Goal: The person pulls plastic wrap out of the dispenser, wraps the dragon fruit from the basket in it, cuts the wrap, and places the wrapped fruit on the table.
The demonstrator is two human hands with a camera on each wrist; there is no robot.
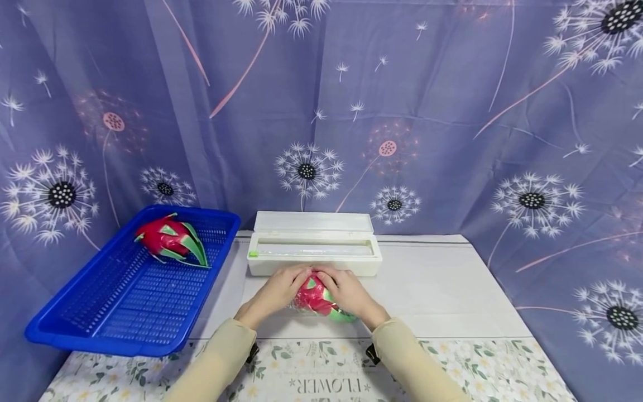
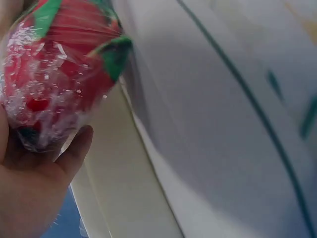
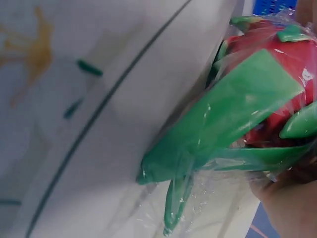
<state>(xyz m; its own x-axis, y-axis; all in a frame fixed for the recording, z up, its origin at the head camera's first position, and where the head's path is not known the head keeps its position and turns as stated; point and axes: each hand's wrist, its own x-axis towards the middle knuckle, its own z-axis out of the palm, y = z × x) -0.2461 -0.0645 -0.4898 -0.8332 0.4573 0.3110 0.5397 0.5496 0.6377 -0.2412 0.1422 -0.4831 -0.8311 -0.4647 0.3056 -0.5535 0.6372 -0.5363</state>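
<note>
A red dragon fruit with green scales (image 1: 315, 297) is wrapped in clear cling film (image 2: 44, 94), just in front of a white cling film dispenser (image 1: 313, 267). My left hand (image 1: 281, 290) grips the fruit's left side, its fingers curving over the top. On the other side, my right hand (image 1: 351, 293) holds it with fingertips close to the left ones. The left wrist view shows film bunched and wrinkled over the red end. Loose film hangs around the long green leaves (image 3: 223, 119) in the right wrist view. The fruit's underside is hidden.
A blue plastic basket (image 1: 108, 349) at the left contains another dragon fruit (image 1: 168, 237), which looks unwrapped. The dispenser's lid (image 1: 313, 221) stands raised at the back. A floral mat (image 1: 482, 363) covers the table's front, and a patterned curtain (image 1: 427, 139) surrounds the table.
</note>
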